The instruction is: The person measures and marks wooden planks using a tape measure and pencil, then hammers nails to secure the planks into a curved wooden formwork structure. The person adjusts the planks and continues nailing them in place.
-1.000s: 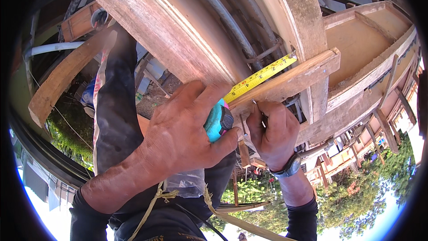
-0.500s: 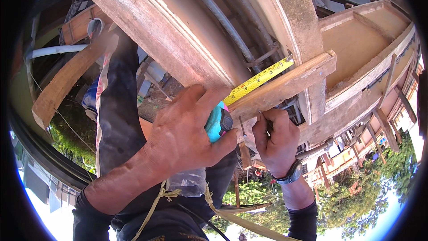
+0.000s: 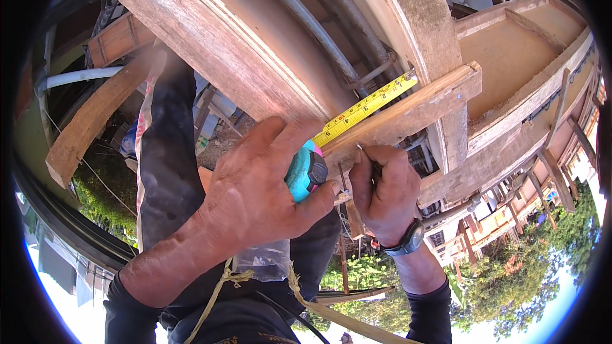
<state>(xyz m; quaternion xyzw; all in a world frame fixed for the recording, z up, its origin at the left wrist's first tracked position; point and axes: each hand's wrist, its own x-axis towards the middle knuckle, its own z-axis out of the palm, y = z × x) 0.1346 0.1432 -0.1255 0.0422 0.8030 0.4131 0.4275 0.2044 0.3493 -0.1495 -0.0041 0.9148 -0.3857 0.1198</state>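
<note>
I have the left hand (image 3: 252, 181) near the middle of the frame, wrapped round a teal-cased tape measure (image 3: 297, 181), its thumb below and its fingers above the case. From there I follow the yellow blade (image 3: 363, 109) toward the upper right; it ends by the edge of a wide board (image 3: 428, 25). Right of centre, the right hand (image 3: 386, 194) is pinched narrow on a slim piece (image 3: 359, 148); only its pale tip shows, so I can't tell what it is. That wrist wears a watch (image 3: 409, 239).

Just beneath the blade I see a wooden strip (image 3: 414, 106) slanting alongside it, its far end lapping across the wide board. At the upper left of the frame a long beam (image 3: 210, 41) slopes down to the left hand, and metal pipes (image 3: 312, 25) run between it and the board. Below the hands I make out a clear bag (image 3: 262, 262) and yellow ties (image 3: 213, 306). A framed panel (image 3: 510, 57) fills the upper right; trees (image 3: 503, 274) stand at the lower right.
</note>
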